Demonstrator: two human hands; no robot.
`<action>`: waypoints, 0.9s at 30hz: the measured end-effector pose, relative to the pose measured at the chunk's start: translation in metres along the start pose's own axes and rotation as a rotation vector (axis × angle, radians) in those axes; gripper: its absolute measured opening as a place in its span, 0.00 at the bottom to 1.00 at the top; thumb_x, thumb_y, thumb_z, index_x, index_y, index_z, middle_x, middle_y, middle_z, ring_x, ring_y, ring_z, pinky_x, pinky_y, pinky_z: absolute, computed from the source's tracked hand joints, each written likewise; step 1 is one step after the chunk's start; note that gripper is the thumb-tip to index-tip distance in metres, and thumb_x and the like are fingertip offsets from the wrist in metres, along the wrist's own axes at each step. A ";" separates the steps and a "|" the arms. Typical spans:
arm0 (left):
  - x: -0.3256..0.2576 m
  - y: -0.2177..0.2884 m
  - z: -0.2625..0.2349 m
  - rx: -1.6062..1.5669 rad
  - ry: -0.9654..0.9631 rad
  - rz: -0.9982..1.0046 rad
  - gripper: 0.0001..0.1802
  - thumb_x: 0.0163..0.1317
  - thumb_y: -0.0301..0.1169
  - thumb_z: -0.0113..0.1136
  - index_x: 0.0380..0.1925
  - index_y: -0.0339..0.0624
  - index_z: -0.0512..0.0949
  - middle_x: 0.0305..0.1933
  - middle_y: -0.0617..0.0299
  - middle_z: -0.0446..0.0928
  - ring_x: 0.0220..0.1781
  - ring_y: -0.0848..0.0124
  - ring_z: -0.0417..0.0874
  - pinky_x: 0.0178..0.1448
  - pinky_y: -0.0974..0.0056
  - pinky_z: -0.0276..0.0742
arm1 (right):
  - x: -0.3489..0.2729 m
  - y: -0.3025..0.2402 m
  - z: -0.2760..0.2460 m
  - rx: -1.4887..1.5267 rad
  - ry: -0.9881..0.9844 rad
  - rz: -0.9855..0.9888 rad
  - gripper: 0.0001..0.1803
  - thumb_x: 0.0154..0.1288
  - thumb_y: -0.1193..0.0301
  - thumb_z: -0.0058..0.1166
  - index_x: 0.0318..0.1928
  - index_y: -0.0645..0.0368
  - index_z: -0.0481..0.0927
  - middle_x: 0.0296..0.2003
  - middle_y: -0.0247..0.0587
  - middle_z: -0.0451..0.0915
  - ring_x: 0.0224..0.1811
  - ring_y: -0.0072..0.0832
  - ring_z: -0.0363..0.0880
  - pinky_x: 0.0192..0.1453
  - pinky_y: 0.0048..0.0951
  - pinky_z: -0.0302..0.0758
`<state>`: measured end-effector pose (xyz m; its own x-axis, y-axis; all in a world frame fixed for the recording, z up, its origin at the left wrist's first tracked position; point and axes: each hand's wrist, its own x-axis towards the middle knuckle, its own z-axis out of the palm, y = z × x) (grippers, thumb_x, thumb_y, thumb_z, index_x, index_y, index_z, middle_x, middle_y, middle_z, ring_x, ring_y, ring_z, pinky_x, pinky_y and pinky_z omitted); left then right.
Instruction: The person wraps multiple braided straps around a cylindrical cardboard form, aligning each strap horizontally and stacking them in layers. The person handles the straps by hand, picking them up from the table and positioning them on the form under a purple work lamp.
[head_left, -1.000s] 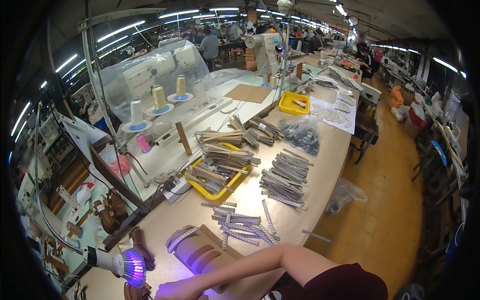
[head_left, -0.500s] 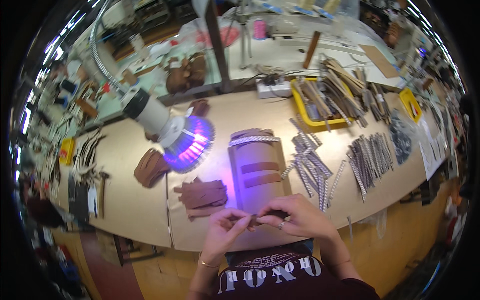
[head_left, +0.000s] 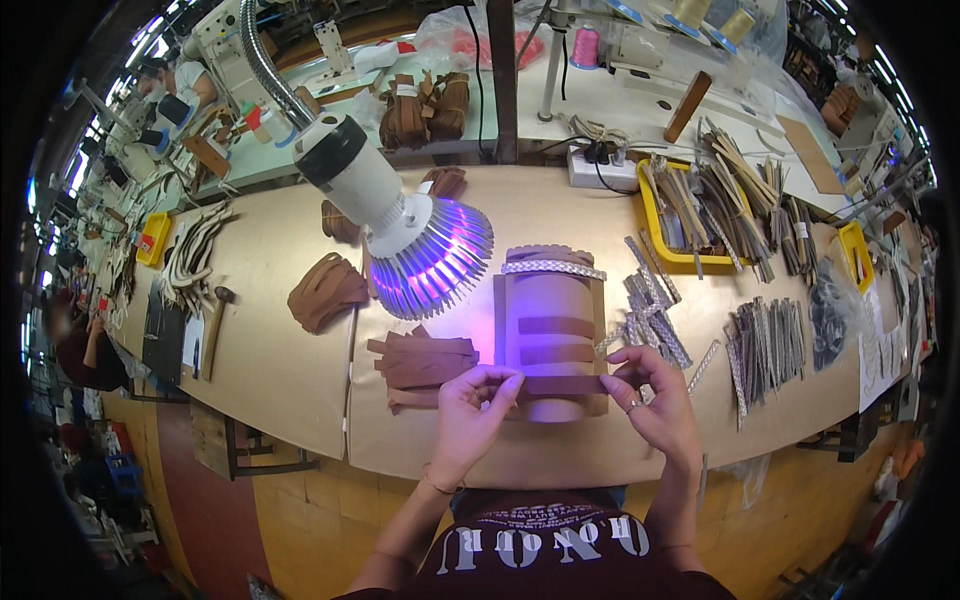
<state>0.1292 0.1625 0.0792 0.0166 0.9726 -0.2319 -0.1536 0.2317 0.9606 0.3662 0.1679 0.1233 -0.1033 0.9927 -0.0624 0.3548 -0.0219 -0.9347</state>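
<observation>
Left hand (head_left: 470, 415) and right hand (head_left: 660, 412) holding brown strip (head_left: 563, 385) across rounded form (head_left: 555, 301), each grip clamping one end. Judged risk: uneven pulling skewing strip.

A fisheye on the wearer's head looks steeply down and forward across the counter (head_left: 270, 390), near the form (head_left: 557, 300); it takes in the shirt (head_left: 540, 575) on the form's near side and the power strip (head_left: 603, 175) beyond it.
</observation>
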 end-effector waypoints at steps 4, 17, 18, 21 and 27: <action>0.004 -0.009 0.007 0.161 0.082 0.041 0.06 0.65 0.24 0.64 0.39 0.32 0.82 0.32 0.67 0.80 0.31 0.82 0.76 0.38 0.75 0.73 | 0.004 0.015 0.005 0.007 0.004 0.017 0.15 0.64 0.75 0.62 0.50 0.62 0.77 0.28 0.35 0.80 0.30 0.22 0.78 0.40 0.25 0.76; 0.005 -0.030 -0.028 0.078 0.236 0.027 0.11 0.72 0.26 0.54 0.51 0.34 0.78 0.38 0.64 0.79 0.37 0.80 0.76 0.42 0.74 0.74 | 0.000 0.045 0.002 -0.021 0.166 0.185 0.15 0.64 0.71 0.63 0.49 0.62 0.78 0.38 0.35 0.79 0.36 0.21 0.74 0.42 0.25 0.73; 0.003 -0.028 -0.027 0.107 0.187 0.134 0.10 0.71 0.26 0.55 0.49 0.34 0.78 0.38 0.64 0.79 0.37 0.80 0.76 0.42 0.74 0.74 | 0.001 0.042 0.001 -0.013 0.126 0.206 0.14 0.64 0.71 0.63 0.48 0.62 0.79 0.38 0.35 0.79 0.36 0.21 0.74 0.42 0.26 0.73; -0.009 -0.018 -0.015 0.269 0.171 0.282 0.09 0.68 0.24 0.58 0.45 0.35 0.81 0.38 0.62 0.80 0.36 0.77 0.77 0.41 0.71 0.75 | 0.000 0.035 0.012 -0.044 -0.046 0.048 0.15 0.61 0.69 0.66 0.46 0.61 0.80 0.38 0.36 0.79 0.37 0.25 0.74 0.44 0.29 0.73; -0.028 0.001 0.009 0.422 0.163 0.529 0.07 0.61 0.24 0.64 0.40 0.38 0.83 0.37 0.56 0.81 0.36 0.66 0.82 0.42 0.64 0.77 | -0.001 0.015 0.015 -0.201 -0.105 -0.082 0.13 0.56 0.68 0.71 0.36 0.59 0.80 0.36 0.37 0.78 0.37 0.30 0.75 0.42 0.29 0.71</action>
<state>0.1375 0.1358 0.0883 -0.1085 0.9491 0.2957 0.2976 -0.2527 0.9206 0.3572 0.1650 0.1043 -0.2312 0.9723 -0.0352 0.5183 0.0925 -0.8502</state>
